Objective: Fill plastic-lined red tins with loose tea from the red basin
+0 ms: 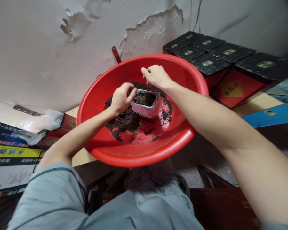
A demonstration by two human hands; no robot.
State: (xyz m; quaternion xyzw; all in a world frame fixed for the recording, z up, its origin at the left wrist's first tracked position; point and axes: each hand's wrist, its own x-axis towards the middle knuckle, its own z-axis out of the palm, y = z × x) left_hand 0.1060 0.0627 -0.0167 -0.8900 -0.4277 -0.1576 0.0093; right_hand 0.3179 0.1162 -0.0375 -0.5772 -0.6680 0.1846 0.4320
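In the head view, dark crumbly material (124,120), perhaps loose tea, lies heaped in a wide red plastic basin (144,156). A clear, box-shaped plastic bag or container (147,111) stands upright in the basin, partly filled with the same material. My left hand (123,97) is beside its left rim with fingers curled in; whether they pinch the rim is unclear. Beyond its far right side, my right hand (156,76) is raised over the material, fingers bent into a closed pinch. What either hand holds, if anything, is hidden.
Red tins with black lids (210,60) stand in rows at the right. Crumpled clear plastic bags (42,124) lie at the left near a printed box (12,153). A wall (38,57) with peeling paint rises behind the basin.
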